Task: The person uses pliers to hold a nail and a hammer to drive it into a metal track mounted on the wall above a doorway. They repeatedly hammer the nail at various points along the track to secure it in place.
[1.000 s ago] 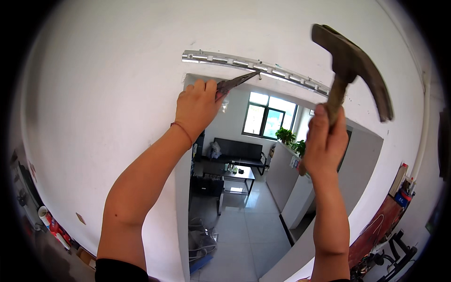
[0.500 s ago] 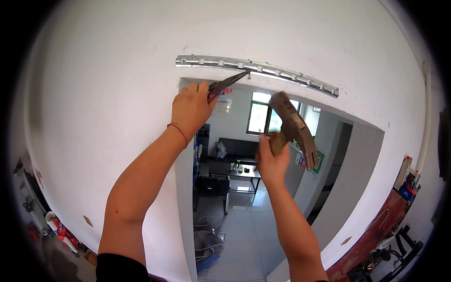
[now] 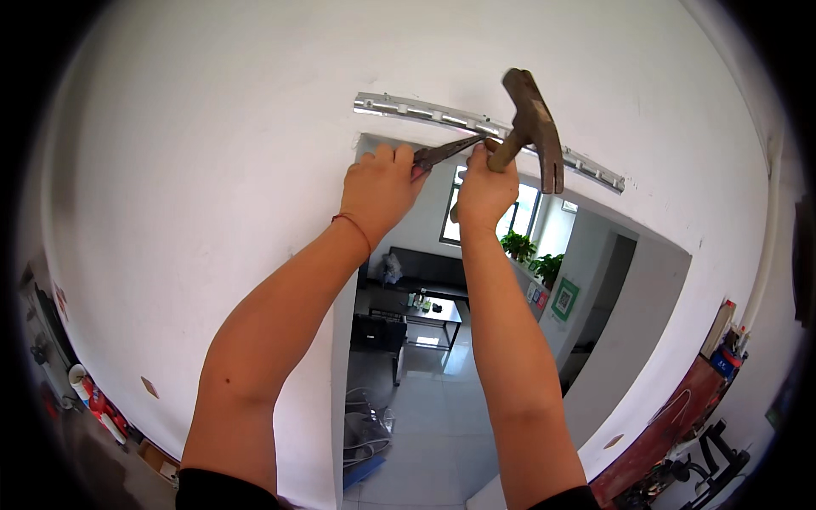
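White wall (image 3: 212,170) above a doorway (image 3: 646,289): hammer (image 3: 535,119) close to pliers (image 3: 444,154)

Over the doorway runs a metal strip (image 3: 408,109). The left hand (image 3: 378,187) curls its fingers round the pliers, tips near the strip's lower edge; the right hand's (image 3: 487,194) fingers wrap the hammer handle. With hands this near, a glancing blow could bruise knuckles. Hammer hides part of the strip; beyond stand a black bench (image 3: 427,265) and low table (image 3: 442,308).
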`<action>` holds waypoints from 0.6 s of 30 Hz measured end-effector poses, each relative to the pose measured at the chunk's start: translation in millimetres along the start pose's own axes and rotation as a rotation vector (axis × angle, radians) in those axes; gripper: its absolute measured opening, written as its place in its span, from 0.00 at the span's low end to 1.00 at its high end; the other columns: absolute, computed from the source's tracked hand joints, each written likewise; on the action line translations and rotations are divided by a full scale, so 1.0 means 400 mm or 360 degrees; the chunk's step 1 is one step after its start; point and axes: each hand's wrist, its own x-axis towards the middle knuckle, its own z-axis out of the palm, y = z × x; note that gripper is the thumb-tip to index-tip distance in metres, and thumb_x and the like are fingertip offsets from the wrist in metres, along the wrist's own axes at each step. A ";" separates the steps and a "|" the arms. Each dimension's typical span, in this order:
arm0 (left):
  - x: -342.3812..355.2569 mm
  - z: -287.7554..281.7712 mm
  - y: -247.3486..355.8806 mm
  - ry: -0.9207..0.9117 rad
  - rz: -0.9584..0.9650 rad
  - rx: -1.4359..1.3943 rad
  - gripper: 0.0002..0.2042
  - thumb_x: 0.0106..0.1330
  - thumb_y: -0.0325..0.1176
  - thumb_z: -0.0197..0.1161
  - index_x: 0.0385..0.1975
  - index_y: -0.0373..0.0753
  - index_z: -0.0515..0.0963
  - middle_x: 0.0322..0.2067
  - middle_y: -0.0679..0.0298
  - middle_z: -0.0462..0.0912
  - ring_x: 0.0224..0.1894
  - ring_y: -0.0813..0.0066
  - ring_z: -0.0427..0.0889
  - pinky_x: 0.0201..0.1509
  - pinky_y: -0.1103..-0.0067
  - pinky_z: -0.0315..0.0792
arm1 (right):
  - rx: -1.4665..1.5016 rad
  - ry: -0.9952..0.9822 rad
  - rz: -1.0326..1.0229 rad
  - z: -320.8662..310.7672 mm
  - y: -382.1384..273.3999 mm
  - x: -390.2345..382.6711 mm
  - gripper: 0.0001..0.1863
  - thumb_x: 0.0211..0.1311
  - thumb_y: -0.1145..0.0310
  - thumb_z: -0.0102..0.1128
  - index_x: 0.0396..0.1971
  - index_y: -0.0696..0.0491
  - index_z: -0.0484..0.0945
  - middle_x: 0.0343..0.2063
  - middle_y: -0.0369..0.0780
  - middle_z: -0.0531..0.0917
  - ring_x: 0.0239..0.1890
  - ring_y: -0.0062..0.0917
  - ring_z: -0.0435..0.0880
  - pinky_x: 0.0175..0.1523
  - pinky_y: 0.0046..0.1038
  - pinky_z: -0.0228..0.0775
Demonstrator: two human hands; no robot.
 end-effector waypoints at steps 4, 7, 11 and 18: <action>-0.001 -0.035 -0.003 -0.0040 -0.0055 -0.0132 0.16 0.65 0.44 0.69 0.34 0.40 0.72 0.30 0.57 0.78 0.32 0.54 0.82 0.32 0.63 0.78 | 0.0177 0.0001 0.0175 0.008 -0.022 0.010 0.09 0.72 0.68 0.60 0.40 0.58 0.79 0.25 0.39 0.84 0.21 0.23 0.83 0.27 0.26 0.77; -0.042 -0.099 0.011 -0.0059 -0.0212 -0.0382 0.16 0.65 0.44 0.69 0.34 0.38 0.72 0.32 0.55 0.78 0.33 0.52 0.82 0.33 0.62 0.77 | 0.0464 -0.0072 0.0324 -0.031 -0.027 0.010 0.10 0.73 0.69 0.58 0.43 0.61 0.78 0.28 0.41 0.84 0.23 0.24 0.84 0.27 0.25 0.78; -0.161 -0.167 0.032 -0.0154 -0.0291 -0.0548 0.17 0.65 0.43 0.69 0.34 0.37 0.70 0.31 0.54 0.79 0.33 0.51 0.81 0.35 0.62 0.76 | 0.0634 -0.0244 0.0326 -0.204 -0.040 -0.058 0.08 0.69 0.72 0.62 0.40 0.61 0.77 0.30 0.41 0.84 0.26 0.24 0.84 0.33 0.27 0.78; -0.611 -0.318 0.160 -0.1213 -0.1225 -0.1512 0.18 0.63 0.31 0.64 0.51 0.36 0.69 0.33 0.56 0.78 0.30 0.61 0.79 0.36 0.67 0.75 | 0.0458 -0.0475 0.0802 -0.545 -0.084 -0.425 0.07 0.67 0.74 0.63 0.38 0.60 0.75 0.29 0.40 0.81 0.28 0.23 0.82 0.38 0.25 0.78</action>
